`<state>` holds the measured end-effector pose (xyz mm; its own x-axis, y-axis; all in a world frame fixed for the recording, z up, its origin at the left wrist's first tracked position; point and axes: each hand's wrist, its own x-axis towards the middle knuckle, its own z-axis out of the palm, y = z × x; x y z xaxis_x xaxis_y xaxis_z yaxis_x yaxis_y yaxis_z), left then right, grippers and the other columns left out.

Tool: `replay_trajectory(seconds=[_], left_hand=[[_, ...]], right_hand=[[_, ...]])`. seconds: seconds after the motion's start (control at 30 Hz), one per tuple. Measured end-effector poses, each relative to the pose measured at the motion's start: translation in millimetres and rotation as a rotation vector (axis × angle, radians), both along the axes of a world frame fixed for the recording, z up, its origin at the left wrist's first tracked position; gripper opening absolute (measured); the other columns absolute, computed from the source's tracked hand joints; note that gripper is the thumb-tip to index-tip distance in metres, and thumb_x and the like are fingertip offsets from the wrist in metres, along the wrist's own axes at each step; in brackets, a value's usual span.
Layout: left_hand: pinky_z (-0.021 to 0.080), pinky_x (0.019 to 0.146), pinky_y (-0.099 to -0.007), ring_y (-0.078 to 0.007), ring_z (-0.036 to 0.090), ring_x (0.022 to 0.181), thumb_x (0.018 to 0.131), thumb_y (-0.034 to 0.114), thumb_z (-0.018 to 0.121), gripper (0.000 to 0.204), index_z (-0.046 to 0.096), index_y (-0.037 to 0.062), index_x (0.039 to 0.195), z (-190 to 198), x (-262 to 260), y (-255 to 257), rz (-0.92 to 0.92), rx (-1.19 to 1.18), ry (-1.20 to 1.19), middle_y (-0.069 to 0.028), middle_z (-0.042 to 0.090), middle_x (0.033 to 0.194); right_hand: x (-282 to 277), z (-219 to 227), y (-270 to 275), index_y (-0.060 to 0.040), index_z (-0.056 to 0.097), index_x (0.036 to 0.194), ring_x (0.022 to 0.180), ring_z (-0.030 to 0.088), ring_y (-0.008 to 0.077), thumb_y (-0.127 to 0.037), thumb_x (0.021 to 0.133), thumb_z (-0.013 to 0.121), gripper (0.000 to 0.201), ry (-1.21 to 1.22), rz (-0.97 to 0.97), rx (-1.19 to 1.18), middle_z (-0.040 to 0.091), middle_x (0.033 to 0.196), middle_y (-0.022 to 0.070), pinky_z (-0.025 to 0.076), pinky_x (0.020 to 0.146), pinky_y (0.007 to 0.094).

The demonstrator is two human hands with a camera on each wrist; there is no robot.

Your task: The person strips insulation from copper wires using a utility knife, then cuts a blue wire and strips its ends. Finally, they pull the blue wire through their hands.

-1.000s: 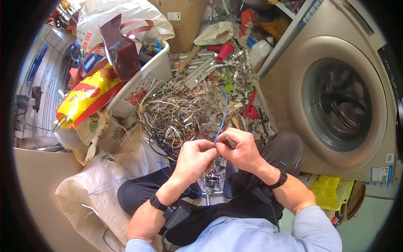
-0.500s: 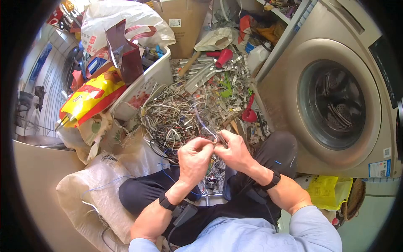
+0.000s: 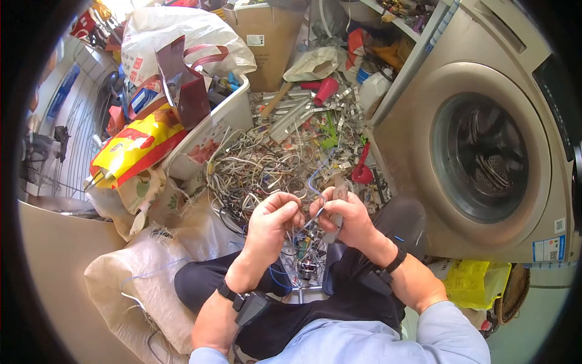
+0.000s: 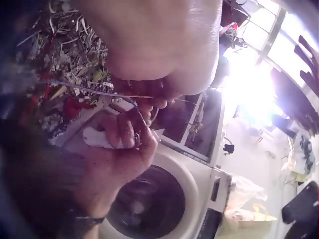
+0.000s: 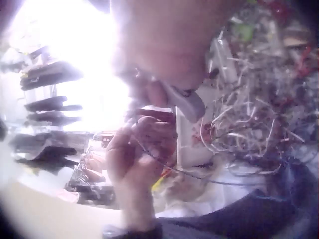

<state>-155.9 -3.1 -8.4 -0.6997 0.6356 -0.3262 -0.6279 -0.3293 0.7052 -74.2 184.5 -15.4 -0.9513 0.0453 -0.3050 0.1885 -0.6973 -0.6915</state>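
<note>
My right hand (image 3: 348,219) grips a grey flat-handled tool (image 3: 341,193) whose working end is hidden by the fingers. A thin blue-and-white wire (image 3: 314,182) runs from the scrap pile through the same hand's fingertips. Just to the left, my left hand (image 3: 271,225) is curled, thumb against forefinger. In the left wrist view a coppery strand (image 4: 137,96) leads from the bluish wire (image 4: 89,89) into the left fingertips. The right wrist view has the tool's rounded grey end (image 5: 189,105) sticking out of the right hand, with the wire (image 5: 199,178) trailing past the left hand (image 5: 132,162).
A tangle of cables (image 3: 254,164) and metal scraps covers the floor ahead. At left stand a white bin (image 3: 212,130) with bags and a woven sack (image 3: 136,285); a washing machine (image 3: 418,139) is at right. A red scoop (image 3: 362,170) lies on the scraps.
The hands were together at the wire and are now a little apart. The wire hangs in a looser curve, and more of the grey tool shows. The view has shifted slightly.
</note>
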Motion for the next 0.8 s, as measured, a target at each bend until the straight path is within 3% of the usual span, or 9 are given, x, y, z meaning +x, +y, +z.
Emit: replay_trajectory(seconds=[0.03,0.2,0.3,0.4,0.57,0.67,0.7,0.73,0.8], left_hand=[[0.05,0.07,-0.0333,-0.0163,0.059,0.071,0.099,0.008,0.064,0.013,0.066,-0.0015,0.107,3,4,5,0.014,-0.044,-0.007,-0.0044,0.061,0.079],[0.044,0.064,-0.0315,-0.0132,0.049,0.062,0.099,0.014,0.065,0.017,0.066,-0.0014,0.104,7,9,9,-0.073,-0.108,0.002,-0.0018,0.054,0.069],[0.045,0.063,-0.0313,-0.0106,0.04,0.051,0.103,0.021,0.062,0.024,0.067,-0.0011,0.098,13,1,5,-0.151,0.032,0.022,0.0027,0.04,0.053],[0.043,0.061,-0.0299,-0.0085,0.033,0.046,0.106,0.027,0.059,0.031,0.066,-0.0005,0.095,35,-4,-9,-0.118,0.078,-0.03,0.0052,0.035,0.052],[0.038,0.055,-0.0282,-0.0072,0.028,0.044,0.106,0.024,0.059,0.031,0.062,0.0004,0.087,45,3,-17,-0.163,0.066,0.022,0.0064,0.033,0.052],[0.029,0.048,-0.0275,-0.0063,0.026,0.044,0.103,0.021,0.063,0.028,0.06,0.0043,0.081,55,14,-30,-0.089,0.092,0.024,0.0073,0.03,0.052],[0.026,0.047,-0.0263,-0.0058,0.026,0.044,0.102,0.02,0.064,0.025,0.062,0.0048,0.082,66,8,-45,0.155,0.034,0.065,0.0071,0.031,0.052],[0.023,0.047,-0.0251,-0.0053,0.026,0.045,0.1,0.018,0.066,0.023,0.064,0.0052,0.082,78,-6,-70,0.397,-0.026,0.11,0.0068,0.032,0.052],[0.021,0.047,-0.0265,-0.0062,0.022,0.045,0.102,0.021,0.065,0.022,0.065,0.006,0.085,63,-41,-132,0.438,0.192,0.036,0.0078,0.026,0.052]], right_hand=[[0,-3,2,-0.0025,0.064,0.1,0.059,0.056,0.012,-0.01,0.094,0.055,0.013,0.015,0.054,-0.082,0.068,0.084,0.0075,0.041,0.053,0.0259],[1,-5,7,-0.005,0.065,0.098,0.058,0.053,0.0099,-0.019,0.1,0.061,0.015,0.0,0.117,-0.027,0.064,0.077,0.0039,0.039,0.051,0.0258],[4,-7,8,-0.0053,0.066,0.094,0.056,0.046,0.0064,-0.019,0.099,0.068,0.014,0.035,0.123,0.338,0.054,0.068,-0.0034,0.036,0.05,0.0233],[4,4,34,-0.0056,0.067,0.092,0.056,0.045,0.005,-0.019,0.097,0.07,0.015,-0.091,-0.066,0.482,0.054,0.067,-0.0055,0.035,0.05,0.0236],[27,35,74,-0.0026,0.071,0.09,0.061,0.048,0.0045,-0.015,0.095,0.071,0.013,0.1,-0.085,0.874,0.058,0.07,-0.0042,0.038,0.053,0.0246],[55,48,92,-0.0021,0.073,0.09,0.07,0.052,0.0038,-0.015,0.094,0.071,0.013,0.05,-0.071,1.073,0.063,0.075,-0.0042,0.042,0.062,0.0256],[67,52,111,0.0005,0.073,0.092,0.077,0.058,0.0083,-0.015,0.093,0.071,0.015,0.091,-0.179,1.334,0.067,0.079,-0.0011,0.048,0.068,0.0295],[86,49,137,0.0009,0.073,0.092,0.077,0.059,0.0103,-0.013,0.092,0.07,0.014,-0.113,-0.281,1.189,0.068,0.08,-0.0002,0.049,0.07,0.0302],[119,56,168,-0.0005,0.07,0.086,0.074,0.055,0.0071,-0.011,0.094,0.067,0.014,-0.09,-0.443,1.137,0.064,0.078,-0.0024,0.045,0.068,0.0262]])
